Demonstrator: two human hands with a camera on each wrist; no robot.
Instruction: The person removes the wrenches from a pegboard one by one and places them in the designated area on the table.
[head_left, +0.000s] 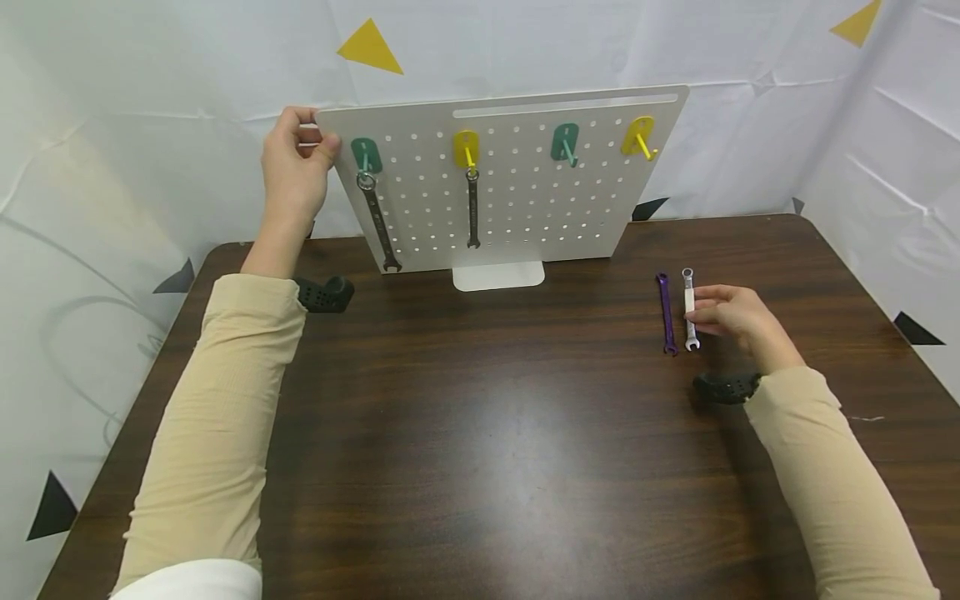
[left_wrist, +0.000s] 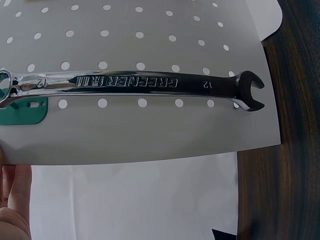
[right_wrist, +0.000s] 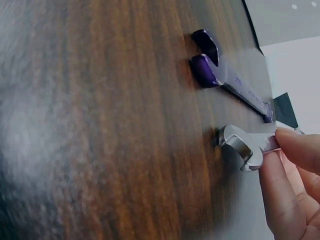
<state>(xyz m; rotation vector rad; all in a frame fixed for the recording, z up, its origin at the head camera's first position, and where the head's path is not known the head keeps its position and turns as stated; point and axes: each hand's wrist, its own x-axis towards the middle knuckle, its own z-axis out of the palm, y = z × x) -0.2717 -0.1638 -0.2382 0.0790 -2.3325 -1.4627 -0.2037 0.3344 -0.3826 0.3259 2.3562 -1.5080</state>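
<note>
My left hand [head_left: 296, 171] pinches the upper left corner of a grey pegboard [head_left: 525, 192] that stands at the back of the table. My right hand [head_left: 738, 321] holds a silver combination wrench [head_left: 690, 312] between thumb and fingers at the right side of the table. In the right wrist view its open end [right_wrist: 241, 147] shows beyond the fingertips. A purple wrench [head_left: 667, 315] lies on the wood just left of it. One dark chrome wrench [left_wrist: 135, 85] hangs by its ring from the left green hook [head_left: 366, 156]; another wrench [head_left: 472, 210] hangs from a yellow hook [head_left: 466, 150].
A second green hook [head_left: 565, 144] and a second yellow hook [head_left: 639, 137] on the board's right half carry nothing. The board's white foot [head_left: 498, 277] sticks out onto the dark wooden table [head_left: 465, 400]. White sheeting [head_left: 525, 42] surrounds the table behind and at the sides.
</note>
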